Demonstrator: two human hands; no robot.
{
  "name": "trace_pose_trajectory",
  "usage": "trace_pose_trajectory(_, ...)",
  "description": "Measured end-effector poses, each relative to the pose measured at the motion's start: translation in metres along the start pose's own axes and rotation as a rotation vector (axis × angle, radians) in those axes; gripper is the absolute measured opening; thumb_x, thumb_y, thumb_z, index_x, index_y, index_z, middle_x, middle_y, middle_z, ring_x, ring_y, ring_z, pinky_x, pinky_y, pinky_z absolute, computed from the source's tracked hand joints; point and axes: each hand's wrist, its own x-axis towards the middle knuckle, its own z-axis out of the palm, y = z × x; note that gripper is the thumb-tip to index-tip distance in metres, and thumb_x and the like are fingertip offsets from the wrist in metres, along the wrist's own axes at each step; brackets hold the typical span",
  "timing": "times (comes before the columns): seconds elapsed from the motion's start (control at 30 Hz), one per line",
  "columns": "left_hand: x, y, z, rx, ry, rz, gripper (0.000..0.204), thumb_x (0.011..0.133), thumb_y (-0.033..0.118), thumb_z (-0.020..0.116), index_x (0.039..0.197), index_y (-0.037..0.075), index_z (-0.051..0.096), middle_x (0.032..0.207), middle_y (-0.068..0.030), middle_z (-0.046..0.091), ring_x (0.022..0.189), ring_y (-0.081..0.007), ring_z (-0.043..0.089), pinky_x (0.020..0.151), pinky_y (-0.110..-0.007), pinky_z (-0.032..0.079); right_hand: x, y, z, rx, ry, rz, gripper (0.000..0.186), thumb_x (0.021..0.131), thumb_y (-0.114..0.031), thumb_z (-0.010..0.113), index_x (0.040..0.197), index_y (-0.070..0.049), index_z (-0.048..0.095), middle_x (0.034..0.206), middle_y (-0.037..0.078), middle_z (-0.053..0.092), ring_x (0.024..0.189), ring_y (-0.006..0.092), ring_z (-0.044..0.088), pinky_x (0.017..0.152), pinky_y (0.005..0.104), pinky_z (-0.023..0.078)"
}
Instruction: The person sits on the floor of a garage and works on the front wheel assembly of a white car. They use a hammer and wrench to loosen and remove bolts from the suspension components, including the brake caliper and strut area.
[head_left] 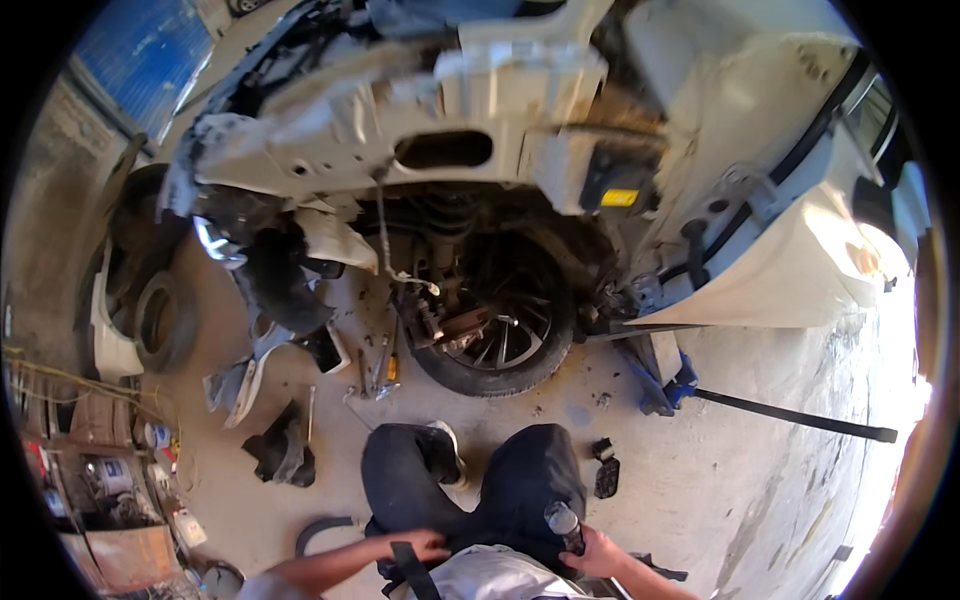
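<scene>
Beside a car wheel, a cylinder held over the thigh

Above the right trouser leg, the right hand has its grip closed around a silvery-ended cylinder. To handle it well, I would wrap the fingers fully round the darker lower part, leave the pale end uncovered, and tip it away from the leg. A loose wrist should help too. The left hand lies over the lap, blurred; I cannot tell whether its grip is wide, narrow or around something. If it is free, it could steady the cylinder's other end.

As for looks, the cylinder is short and rounded, with a shiny grey, perhaps clear, upper end and a nearly black body partly covered by the fingers. Whether it is a tool or a bottle is too blurred to say. Ahead, on the concrete floor, lie a yellow-handled screwdriver and a blue jack, both well apart from the hands.
</scene>
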Motion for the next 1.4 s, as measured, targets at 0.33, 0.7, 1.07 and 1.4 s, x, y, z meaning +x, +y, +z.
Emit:
trace_pose_trajectory(0.33, 0.235, 0.057, -0.321, 0.255, 1.435, 0.864, 0.018, 0.092, 0.019, 0.057, 0.096, 0.002, 0.061, 0.076, -0.0145, 0.063, 0.068, -0.0264, 0.061, 0.061, -0.033, 0.047, 0.248, -0.015, -0.041, 0.018, 0.251, -0.318, 0.027, 0.086, -0.021, 0.066, 0.095, 0.0, 0.052, 0.075, 0.012, 0.059, 0.064, 0.0222, 0.057, 0.06, 0.0346, 0.047)
trace_pose_trajectory(0.7, 0.318, 0.058, -0.382, 0.264, 0.826, 0.435, 0.035, 0.094, 0.027, 0.047, 0.09, -0.003, 0.064, 0.072, -0.0101, 0.069, 0.07, -0.0173, 0.066, 0.066, -0.03, 0.049, 0.206, -0.124, -0.131, 0.33, 0.507, -0.511, 0.036, 0.098, -0.035, 0.047, 0.094, 0.0, 0.054, 0.058, 0.001, 0.049, 0.047, 0.0079, 0.045, 0.044, 0.0226, 0.037)
trace_pose_trajectory(1.07, 0.369, 0.042, -0.389, 0.378, 0.481, 0.225, 0.028, 0.083, 0.019, 0.049, 0.1, 0.008, 0.069, 0.097, -0.0079, 0.07, 0.096, -0.0226, 0.065, 0.08, -0.036, 0.05, 0.267, -0.149, -0.176, 0.13, 0.428, -0.344, 0.046, 0.097, -0.043, 0.048, 0.08, 0.0, 0.052, 0.055, -0.002, 0.04, 0.045, 0.0068, 0.038, 0.04, 0.0241, 0.031)
trace_pose_trajectory(1.4, 0.332, 0.04, -0.4, 0.431, 0.542, 0.146, 0.035, 0.086, 0.019, 0.046, 0.116, 0.011, 0.063, 0.105, -0.0043, 0.069, 0.098, -0.0188, 0.064, 0.084, -0.033, 0.047, 0.242, -0.201, -0.173, 0.137, 0.57, -0.356, 0.049, 0.097, -0.046, 0.045, 0.075, -0.002, 0.047, 0.054, -0.002, 0.041, 0.044, 0.0072, 0.037, 0.04, 0.0238, 0.032)
